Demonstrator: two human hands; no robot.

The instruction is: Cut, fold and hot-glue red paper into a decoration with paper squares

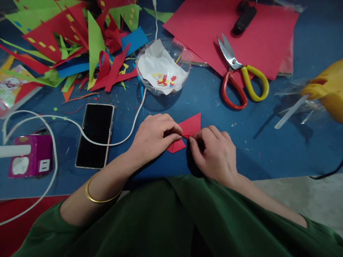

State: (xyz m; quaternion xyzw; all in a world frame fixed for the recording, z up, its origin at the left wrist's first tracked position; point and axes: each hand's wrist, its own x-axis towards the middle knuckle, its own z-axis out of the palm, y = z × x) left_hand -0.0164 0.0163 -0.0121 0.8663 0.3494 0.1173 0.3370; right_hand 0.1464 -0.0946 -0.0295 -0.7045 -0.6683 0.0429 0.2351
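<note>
Right hand [217, 155]: thumb and fingers pinch the folded red paper [192, 124] at its right.
Left hand [153, 135]: thumb and forefinger grip its left side.
Folded red paper: between both hands, near side of the blue table [205, 94].
Phone [93, 134]: left, screen dark, white cable [118, 143] across it.
Clear bowl [187, 64]: farther, holds small cut pieces [163, 80].
Scissors [234, 64]: far right, blades over red sheets [194, 30].
</note>
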